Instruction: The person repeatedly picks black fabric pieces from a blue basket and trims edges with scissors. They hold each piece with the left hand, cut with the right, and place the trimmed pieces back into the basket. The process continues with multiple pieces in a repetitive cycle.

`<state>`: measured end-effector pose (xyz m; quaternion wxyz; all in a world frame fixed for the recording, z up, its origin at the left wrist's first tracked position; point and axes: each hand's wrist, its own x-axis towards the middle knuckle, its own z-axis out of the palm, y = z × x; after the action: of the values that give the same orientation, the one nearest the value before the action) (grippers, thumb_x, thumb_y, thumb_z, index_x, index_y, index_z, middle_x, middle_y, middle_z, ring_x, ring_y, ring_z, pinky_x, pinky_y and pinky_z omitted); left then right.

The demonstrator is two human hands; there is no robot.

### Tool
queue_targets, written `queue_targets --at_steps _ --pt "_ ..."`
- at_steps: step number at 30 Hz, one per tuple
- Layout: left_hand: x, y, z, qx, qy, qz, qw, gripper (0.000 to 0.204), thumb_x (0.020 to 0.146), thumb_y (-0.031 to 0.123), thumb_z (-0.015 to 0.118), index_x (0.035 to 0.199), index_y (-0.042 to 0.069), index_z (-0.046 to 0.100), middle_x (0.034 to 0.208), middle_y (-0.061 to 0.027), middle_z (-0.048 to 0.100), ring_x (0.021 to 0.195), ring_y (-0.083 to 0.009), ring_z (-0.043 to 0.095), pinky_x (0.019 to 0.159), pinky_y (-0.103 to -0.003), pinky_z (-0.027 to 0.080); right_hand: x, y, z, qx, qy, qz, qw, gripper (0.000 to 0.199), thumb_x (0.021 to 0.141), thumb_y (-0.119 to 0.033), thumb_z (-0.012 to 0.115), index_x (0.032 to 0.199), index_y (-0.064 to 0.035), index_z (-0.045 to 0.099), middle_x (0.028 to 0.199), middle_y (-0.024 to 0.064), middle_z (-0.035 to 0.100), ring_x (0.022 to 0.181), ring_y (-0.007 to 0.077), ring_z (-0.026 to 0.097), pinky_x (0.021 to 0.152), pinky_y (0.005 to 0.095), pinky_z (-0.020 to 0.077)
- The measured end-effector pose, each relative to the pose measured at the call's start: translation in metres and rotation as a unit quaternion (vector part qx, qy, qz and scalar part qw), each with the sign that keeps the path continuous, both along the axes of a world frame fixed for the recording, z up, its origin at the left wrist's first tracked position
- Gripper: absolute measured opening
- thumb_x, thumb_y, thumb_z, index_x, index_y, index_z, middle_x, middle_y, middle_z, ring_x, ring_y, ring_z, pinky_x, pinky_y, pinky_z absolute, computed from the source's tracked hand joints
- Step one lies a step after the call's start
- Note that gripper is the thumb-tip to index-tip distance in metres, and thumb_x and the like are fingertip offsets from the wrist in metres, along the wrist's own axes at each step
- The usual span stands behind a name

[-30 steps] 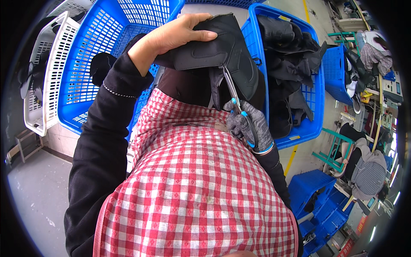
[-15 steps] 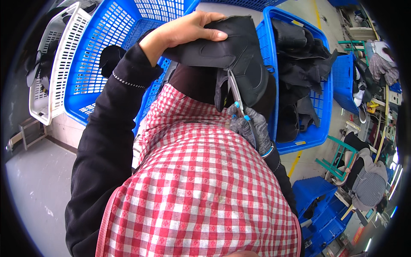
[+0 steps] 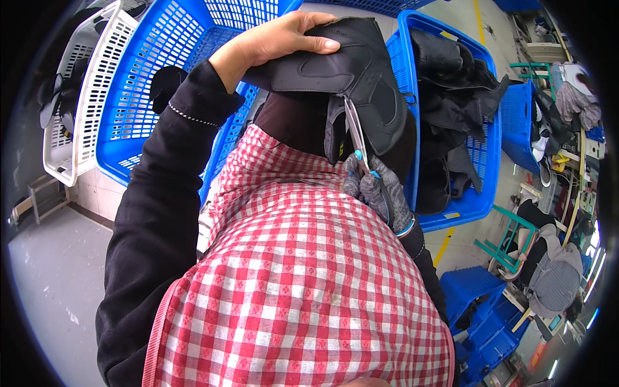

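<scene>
My left hand [image 3: 271,44] is bare and grips the top of a black shoe upper [image 3: 348,71], holding it up in front of my red-and-white checked apron [image 3: 290,271]. My right hand [image 3: 377,190], in a grey knitted glove, holds a pair of scissors [image 3: 356,138] with blue handles. The blades point up and lie against the lower edge of the shoe upper. Part of the glove is hidden behind the apron.
A large blue plastic basket [image 3: 155,84] stands on the left, a white basket [image 3: 77,109] beyond it. On the right a blue basket [image 3: 480,161] holds several black shoe parts [image 3: 451,90]. More blue crates [image 3: 483,303] sit at the lower right, near another person in grey [image 3: 554,277].
My left hand has lifted the shoe upper slightly and turned it to the right. The scissors stay at its lower edge. The view has tilted a little.
</scene>
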<state>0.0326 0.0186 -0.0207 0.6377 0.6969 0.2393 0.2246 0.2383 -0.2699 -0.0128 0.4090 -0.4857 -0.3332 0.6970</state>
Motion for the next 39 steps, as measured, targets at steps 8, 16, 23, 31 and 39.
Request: queue_targets --at_steps 8,16,23,31,39 --pt "0.003 -0.002 0.001 -0.032 -0.017 -0.035 0.999 0.057 0.093 0.028 0.079 0.137 -0.003 0.060 0.112 -0.0091 0.073 0.094 -0.0134 0.072 0.090 -0.025 0.059 0.002 0.000 -0.015 -0.016 0.183 -0.036 0.982 0.038 0.107 -0.011 0.058 0.143 0.0014 0.052 0.119 0.0095 0.064 0.085 0.0066 0.061 0.073 0.0203 0.0527" --pt "0.002 -0.005 0.005 -0.004 0.000 -0.023 1.000 0.056 0.093 0.028 0.079 0.136 -0.002 0.062 0.112 -0.0096 0.074 0.094 -0.0133 0.072 0.090 -0.025 0.059 0.001 0.000 -0.003 0.017 0.017 0.005 1.000 0.048 0.104 -0.028 0.065 0.139 0.0027 0.055 0.110 0.0071 0.067 0.082 0.0076 0.061 0.073 0.0251 0.0521" --pt "0.002 -0.004 0.006 -0.017 -0.028 -0.050 0.998 0.059 0.091 0.029 0.081 0.138 -0.001 0.061 0.113 -0.0082 0.073 0.095 -0.0131 0.072 0.090 -0.026 0.059 -0.001 0.001 0.006 0.028 -0.097 0.018 0.995 0.055 0.099 -0.049 0.068 0.123 -0.0004 0.064 0.083 -0.0009 0.063 0.071 0.0060 0.058 0.064 0.0233 0.0465" --pt "0.000 -0.007 0.012 -0.005 0.003 -0.034 0.999 0.059 0.092 0.028 0.080 0.139 -0.001 0.060 0.115 -0.0089 0.073 0.098 -0.0136 0.071 0.093 -0.026 0.058 0.013 0.011 -0.009 0.086 -0.195 0.062 0.975 0.040 0.101 -0.024 0.071 0.131 0.0018 0.063 0.085 0.0017 0.068 0.075 0.0101 0.063 0.069 0.0255 0.0521" --pt "-0.005 -0.001 0.001 -0.001 0.008 0.027 1.000 0.076 0.091 0.033 0.081 0.147 -0.008 0.049 0.123 -0.0154 0.070 0.103 -0.0171 0.071 0.095 -0.028 0.057 0.008 0.004 -0.017 0.000 -0.012 -0.001 1.000 0.068 0.094 -0.057 0.071 0.133 -0.0030 0.058 0.089 -0.0024 0.064 0.078 0.0054 0.057 0.066 0.0204 0.0440"
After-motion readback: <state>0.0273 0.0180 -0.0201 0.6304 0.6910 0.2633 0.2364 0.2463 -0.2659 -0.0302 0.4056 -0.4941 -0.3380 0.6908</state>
